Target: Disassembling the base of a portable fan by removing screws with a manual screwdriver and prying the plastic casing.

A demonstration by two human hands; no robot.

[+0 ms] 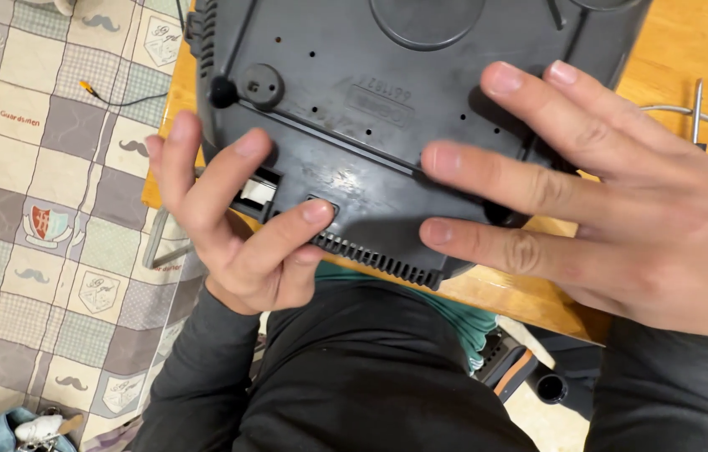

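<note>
Dark grey plastic housing (387, 100), some appliance base turned underside up, lies on a wooden bench (530, 305) with its ribbed near edge overhanging the bench's front, just above the person's lap. Nearest along that edge, the left hand (233, 222) curls around the housing's near left corner: its thumb presses a small rectangular tab or slot on the near edge, and its fingers lie on the flat underside beside a square opening with a pale part inside. It grips the corner loosely rather than clamping it. Just beyond and to the right, the right hand (613, 201) lies flat and released, fingers spread and pointing left across the panel, fingertips resting on the surface and grasping nothing. The housing's long axis appears to run left to right across the bench, so both hands meet it at its near edge, the left one closer to the tab. Farther off, round moulded rings and small holes mark the panel. A thin metal rod (696, 113) lies on the bench at far right, and a patterned cloth (44, 209) covers the floor at left.
</note>
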